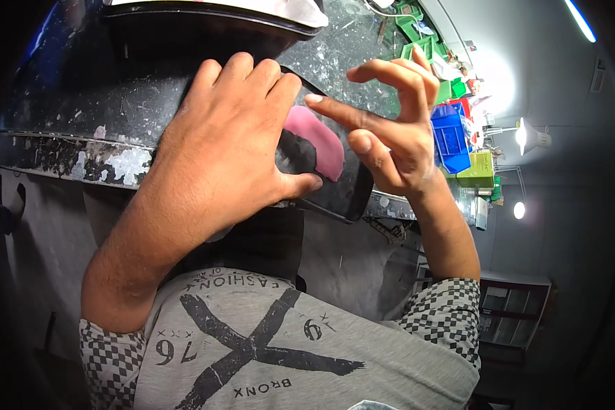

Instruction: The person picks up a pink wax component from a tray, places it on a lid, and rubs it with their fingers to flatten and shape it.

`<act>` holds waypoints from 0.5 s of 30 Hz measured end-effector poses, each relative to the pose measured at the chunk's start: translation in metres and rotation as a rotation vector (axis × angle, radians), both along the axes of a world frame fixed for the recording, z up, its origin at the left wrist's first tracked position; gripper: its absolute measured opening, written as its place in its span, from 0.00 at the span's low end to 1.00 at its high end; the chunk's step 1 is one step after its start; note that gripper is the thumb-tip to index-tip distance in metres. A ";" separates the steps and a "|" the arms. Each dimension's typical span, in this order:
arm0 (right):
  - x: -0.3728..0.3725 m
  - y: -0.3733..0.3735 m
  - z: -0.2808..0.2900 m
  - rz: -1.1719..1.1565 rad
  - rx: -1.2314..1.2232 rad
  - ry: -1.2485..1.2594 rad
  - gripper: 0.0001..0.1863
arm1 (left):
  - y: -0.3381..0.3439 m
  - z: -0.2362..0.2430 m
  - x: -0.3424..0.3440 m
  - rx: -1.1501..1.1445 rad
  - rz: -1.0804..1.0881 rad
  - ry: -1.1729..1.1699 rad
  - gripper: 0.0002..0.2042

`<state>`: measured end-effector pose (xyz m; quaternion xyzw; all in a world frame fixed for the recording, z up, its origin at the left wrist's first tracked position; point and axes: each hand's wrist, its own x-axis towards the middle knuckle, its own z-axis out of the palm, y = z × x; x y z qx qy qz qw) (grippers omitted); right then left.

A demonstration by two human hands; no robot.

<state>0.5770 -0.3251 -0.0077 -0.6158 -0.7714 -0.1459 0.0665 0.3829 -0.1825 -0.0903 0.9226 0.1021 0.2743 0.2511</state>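
A flat black slab (352, 181) with rounded corners lies at the front edge of the bench. On its dark face rests a smooth, curved pink piece (324, 143), its material not clear. My left hand (225, 137) is bent around the slab's left part, thumb across the near side and fingers curled over the far side; their tips are hidden. At the right, my right hand (400, 126) is raised with fingers apart and nothing in them. Its index fingertip comes close to the pink piece's upper end; whether it touches the slab I cannot tell.
A large black tub (205, 34) with a white rim stands at the far left. Along the far right lie a blue bin (451, 140), green trays (417, 24) and a yellow-green box (477, 171). The worn bench edge (109, 160) runs in front of me. Lamps (531, 137) stand farther right.
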 end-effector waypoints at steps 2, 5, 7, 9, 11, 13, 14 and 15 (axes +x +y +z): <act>0.002 0.000 -0.025 0.030 -0.051 0.065 0.17 | 0.000 0.003 0.001 0.010 -0.003 0.012 0.43; 0.002 0.002 -0.021 0.070 -0.088 0.129 0.16 | -0.001 0.000 0.001 0.020 0.011 -0.008 0.43; 0.002 0.003 -0.006 0.030 0.018 0.061 0.16 | -0.001 0.001 0.002 0.015 0.016 -0.005 0.43; 0.005 0.004 -0.017 0.103 0.007 0.047 0.15 | -0.001 0.002 0.002 0.010 0.010 -0.005 0.43; 0.005 0.004 -0.037 0.115 -0.070 0.093 0.16 | 0.000 0.001 0.002 0.018 0.008 -0.001 0.43; 0.006 0.001 -0.020 0.086 -0.008 -0.007 0.17 | 0.001 0.005 0.001 0.015 0.008 0.017 0.43; 0.006 0.000 -0.012 0.035 0.021 -0.003 0.18 | 0.000 0.005 0.000 0.001 -0.003 0.038 0.43; 0.005 -0.001 -0.008 -0.017 0.049 0.000 0.18 | 0.000 0.003 0.000 -0.004 -0.003 0.042 0.43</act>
